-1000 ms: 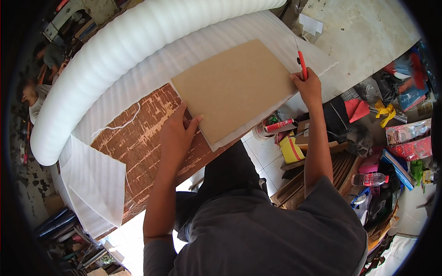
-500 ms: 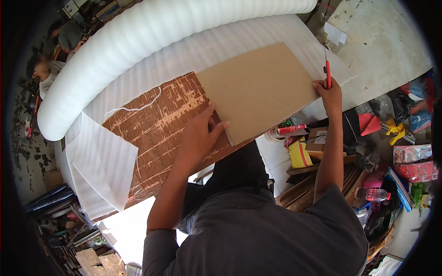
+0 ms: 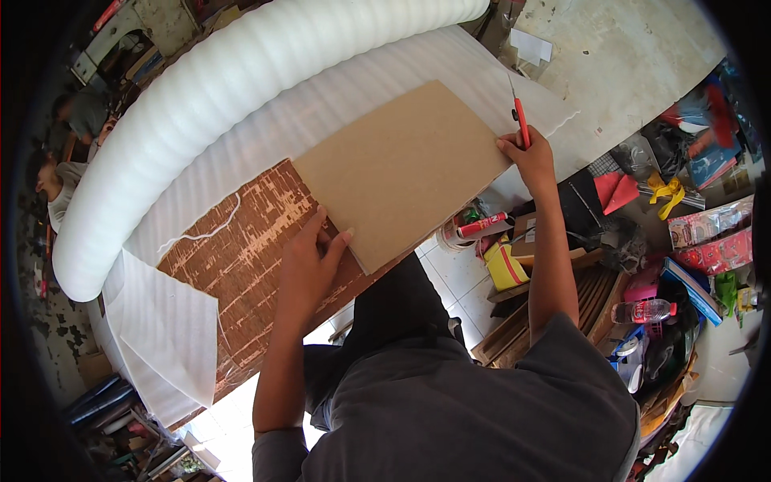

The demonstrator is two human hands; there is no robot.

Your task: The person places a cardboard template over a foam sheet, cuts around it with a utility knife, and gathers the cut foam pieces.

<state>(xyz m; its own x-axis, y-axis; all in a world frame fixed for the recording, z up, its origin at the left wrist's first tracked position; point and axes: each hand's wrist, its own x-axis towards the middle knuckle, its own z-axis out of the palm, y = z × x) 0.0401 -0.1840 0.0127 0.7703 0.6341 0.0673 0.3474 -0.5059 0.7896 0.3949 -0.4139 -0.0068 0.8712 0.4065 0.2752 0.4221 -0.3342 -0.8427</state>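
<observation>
Since a second ago, right hand [image 3: 528,159] has slid further along the far edge of the brown board [image 3: 401,173], fingers pinching a red-handled cutter [image 3: 520,118]. Left hand [image 3: 312,261] lies flat at the board's near corner, fingers spread (palm down). Board rests on white foam sheet [image 3: 321,112] over the tabletop [image 3: 233,265]. Yellow box [image 3: 504,265] on floor, below the tabletop's edge.

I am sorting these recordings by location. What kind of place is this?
Probably a small packing workshop: a big roll of white foam sheet, a flat brown cardboard sheet on the table, and a cluttered tiled floor.
</observation>
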